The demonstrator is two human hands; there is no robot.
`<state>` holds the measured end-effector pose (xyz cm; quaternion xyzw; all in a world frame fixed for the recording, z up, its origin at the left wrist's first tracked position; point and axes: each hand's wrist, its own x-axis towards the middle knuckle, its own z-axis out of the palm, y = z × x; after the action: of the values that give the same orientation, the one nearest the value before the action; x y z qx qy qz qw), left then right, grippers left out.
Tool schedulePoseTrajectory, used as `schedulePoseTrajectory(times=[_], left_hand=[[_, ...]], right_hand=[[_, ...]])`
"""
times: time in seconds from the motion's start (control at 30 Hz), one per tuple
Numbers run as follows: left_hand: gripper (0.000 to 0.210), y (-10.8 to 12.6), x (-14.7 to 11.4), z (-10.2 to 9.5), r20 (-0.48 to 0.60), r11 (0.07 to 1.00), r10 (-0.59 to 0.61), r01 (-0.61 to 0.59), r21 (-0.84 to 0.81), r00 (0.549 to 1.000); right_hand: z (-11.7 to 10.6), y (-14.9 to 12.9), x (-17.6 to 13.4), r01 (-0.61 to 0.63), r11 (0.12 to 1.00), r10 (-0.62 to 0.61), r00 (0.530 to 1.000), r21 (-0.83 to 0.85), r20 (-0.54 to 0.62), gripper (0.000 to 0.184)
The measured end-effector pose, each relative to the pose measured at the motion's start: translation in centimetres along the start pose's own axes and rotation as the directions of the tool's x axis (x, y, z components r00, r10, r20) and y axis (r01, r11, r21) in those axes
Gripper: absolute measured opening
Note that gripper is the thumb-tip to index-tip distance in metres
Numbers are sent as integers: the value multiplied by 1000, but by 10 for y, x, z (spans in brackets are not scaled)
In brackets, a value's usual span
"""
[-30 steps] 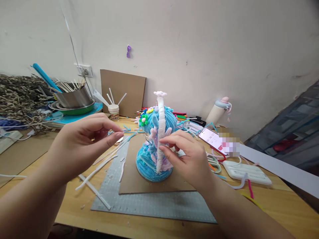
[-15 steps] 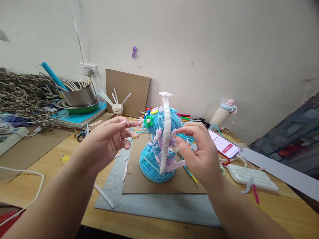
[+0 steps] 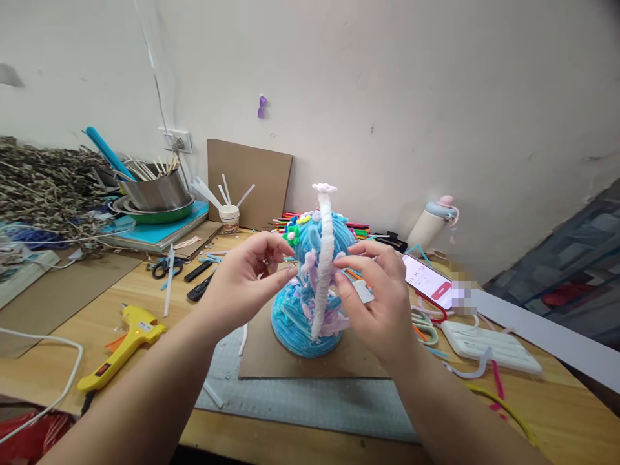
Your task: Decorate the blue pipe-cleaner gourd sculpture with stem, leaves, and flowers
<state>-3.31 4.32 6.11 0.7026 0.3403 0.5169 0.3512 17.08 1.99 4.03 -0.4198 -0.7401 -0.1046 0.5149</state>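
Note:
A blue fuzzy pipe-cleaner craft (image 3: pixel 303 342) stands upright, with a rounded blue top, a round blue base and a curved white wrapped stem (image 3: pixel 325 258) up its near side. Small flowers dot the top, among them a green flower (image 3: pixel 292 234); pale purple pieces (image 3: pixel 334 320) cluster lower down. At the craft's left side is my left hand (image 3: pixel 254 278), thumb and index apart, nothing visible between them. My right hand (image 3: pixel 380 294) is close to the white stem from the right, its thumb and index slightly apart beside the purple pieces; whether they touch is unclear.
Brown cardboard (image 3: pixel 271 368) lies under the craft on a grey cutting mat (image 3: pixel 310 403). A yellow glue gun (image 3: pixel 128 345) rests at left, near scissors (image 3: pixel 167 267). At right are a phone (image 3: pixel 429 281), a white power bank (image 3: pixel 491 347) and a bottle (image 3: pixel 431 229).
My left hand has moved right, closer to the craft, its fingers now pointing at its side. My right hand has shifted slightly left toward the stem. The glue gun has come into fuller view.

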Motion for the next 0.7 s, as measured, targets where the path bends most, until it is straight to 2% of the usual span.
schedulePoseTrajectory(times=[0.13, 0.23, 0.37, 0.57, 0.7], left_hand=[[8, -1, 1, 4, 26, 909, 213, -208, 362, 977], [11, -3, 2, 6, 17, 824, 279, -248, 509, 960], [18, -5, 1, 9, -20, 816, 275, -222, 533, 961], [4, -2, -2, 12, -34, 843, 280, -229, 487, 960], [6, 0, -1, 14, -48, 865, 245, -196, 463, 968]], right_hand=[[0, 3, 1, -43, 997, 43, 999, 61, 1, 14], [0, 3, 3, -40, 997, 39, 999, 72, 8, 14], [2, 3, 6, -25, 998, 24, 1000, 61, 12, 12], [7, -2, 5, -47, 996, 49, 999, 82, -21, 12], [8, -7, 3, -41, 998, 43, 998, 37, -39, 9]])
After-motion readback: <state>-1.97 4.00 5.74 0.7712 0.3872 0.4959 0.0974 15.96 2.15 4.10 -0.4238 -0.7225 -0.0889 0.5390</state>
